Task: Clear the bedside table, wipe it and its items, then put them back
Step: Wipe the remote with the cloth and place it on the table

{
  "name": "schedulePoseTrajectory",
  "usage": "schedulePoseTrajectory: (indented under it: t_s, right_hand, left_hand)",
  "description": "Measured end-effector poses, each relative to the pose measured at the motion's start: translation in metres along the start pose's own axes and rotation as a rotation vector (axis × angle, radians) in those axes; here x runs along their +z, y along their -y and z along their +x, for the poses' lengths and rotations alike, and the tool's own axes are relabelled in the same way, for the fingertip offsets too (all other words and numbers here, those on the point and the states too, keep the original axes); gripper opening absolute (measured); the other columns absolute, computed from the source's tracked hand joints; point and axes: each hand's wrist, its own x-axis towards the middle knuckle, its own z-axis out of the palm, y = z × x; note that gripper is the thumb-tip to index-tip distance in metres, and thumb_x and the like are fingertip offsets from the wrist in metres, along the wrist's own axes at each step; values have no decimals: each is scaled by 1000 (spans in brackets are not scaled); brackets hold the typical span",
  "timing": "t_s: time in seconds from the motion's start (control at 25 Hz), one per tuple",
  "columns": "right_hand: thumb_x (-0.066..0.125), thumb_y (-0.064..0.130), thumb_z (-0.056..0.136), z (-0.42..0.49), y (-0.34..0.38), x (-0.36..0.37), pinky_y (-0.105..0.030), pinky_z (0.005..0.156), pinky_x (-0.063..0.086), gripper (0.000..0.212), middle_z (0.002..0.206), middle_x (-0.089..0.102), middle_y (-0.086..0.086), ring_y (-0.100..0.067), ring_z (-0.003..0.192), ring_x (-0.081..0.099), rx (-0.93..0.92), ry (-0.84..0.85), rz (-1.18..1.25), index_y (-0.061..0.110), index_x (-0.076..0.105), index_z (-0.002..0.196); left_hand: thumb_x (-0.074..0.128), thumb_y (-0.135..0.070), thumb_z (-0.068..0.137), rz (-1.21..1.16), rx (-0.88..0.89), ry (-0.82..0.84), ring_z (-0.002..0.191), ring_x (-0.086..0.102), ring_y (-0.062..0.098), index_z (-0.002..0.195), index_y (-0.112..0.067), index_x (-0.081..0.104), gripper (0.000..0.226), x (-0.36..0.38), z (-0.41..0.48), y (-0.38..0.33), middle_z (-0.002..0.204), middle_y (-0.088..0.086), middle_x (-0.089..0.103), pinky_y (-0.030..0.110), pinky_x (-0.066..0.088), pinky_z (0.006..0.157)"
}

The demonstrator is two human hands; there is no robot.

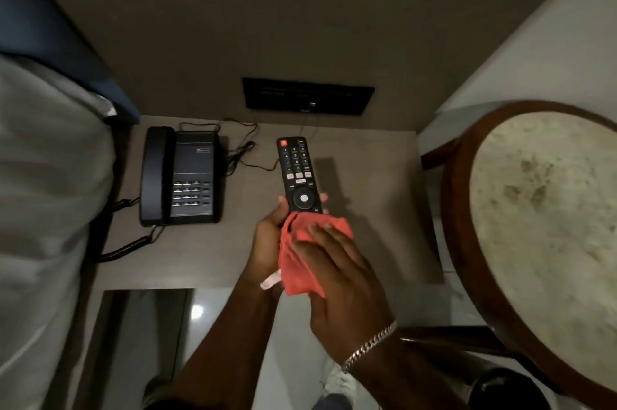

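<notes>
A black TV remote [296, 172] is held above the brown bedside table [374, 202], its buttons facing up. My left hand [267, 239] grips its lower end from beneath. My right hand [337, 276] presses a red cloth [297, 262] against the remote's lower end, fingers spread flat over the cloth. The cloth hides the bottom of the remote. A black corded telephone [180, 175] sits on the left part of the table, handset on its cradle.
Thin black cables [240, 149] lie behind the phone, below a dark wall panel [307, 97]. The bed with white linen [43, 175] borders the table's left. A round stone-topped table with wooden rim [547, 209] stands at right. Glossy floor lies below.
</notes>
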Motion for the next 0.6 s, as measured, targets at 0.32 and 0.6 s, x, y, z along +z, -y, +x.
schedulePoseTrajectory:
  t_s: [0.32, 0.6]
  right_hand:
    - [56, 19, 88, -15, -146, 45, -53, 107, 42, 44, 140, 54, -14, -33, 134, 46, 106, -148, -31, 8, 56, 131]
    - [55, 29, 88, -2, -205, 70, -51, 109, 41, 46, 139, 56, -16, -34, 132, 48, 130, -108, -17, 8, 55, 129]
  left_hand:
    - [40, -8, 98, 451, 151, -363, 78, 66, 28, 100, 4, 68, 30, 48, 133, 76, 99, 25, 67, 30, 57, 69]
    - [67, -21, 85, 871, 258, -684, 89, 70, 29, 95, -6, 75, 19, 55, 182, 107, 96, 17, 75, 35, 56, 85]
